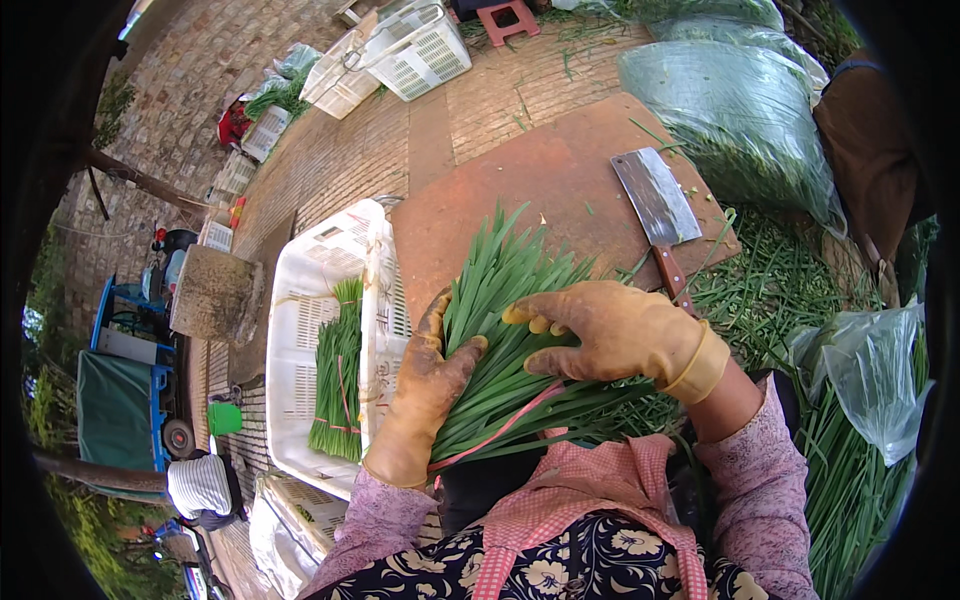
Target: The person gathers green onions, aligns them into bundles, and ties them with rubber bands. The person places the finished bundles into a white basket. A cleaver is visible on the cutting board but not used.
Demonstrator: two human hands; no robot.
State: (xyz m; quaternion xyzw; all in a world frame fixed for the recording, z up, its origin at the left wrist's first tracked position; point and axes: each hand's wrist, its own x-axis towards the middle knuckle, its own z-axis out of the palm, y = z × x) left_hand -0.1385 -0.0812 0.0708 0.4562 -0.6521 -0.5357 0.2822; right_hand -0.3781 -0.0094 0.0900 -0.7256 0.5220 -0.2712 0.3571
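A loose bundle of flat green leaves, likely garlic chives, lies across my lap and the near edge of a reddish-brown board. My left hand, in a stained yellow rubber glove, grips the bundle's left side with the thumb over the leaves. Over the right side is my right hand, gloved alike, its thumb and fingers apart at the leaves. A pink tie runs across the lower part of the bundle. On the board's right side rests a cleaver with a wooden handle.
Left of the board stands a white plastic crate holding tied chives. Plastic-wrapped greens lie at upper right. Leaf scraps cover the ground at right, near bagged leaves. More crates and a red stool stand beyond.
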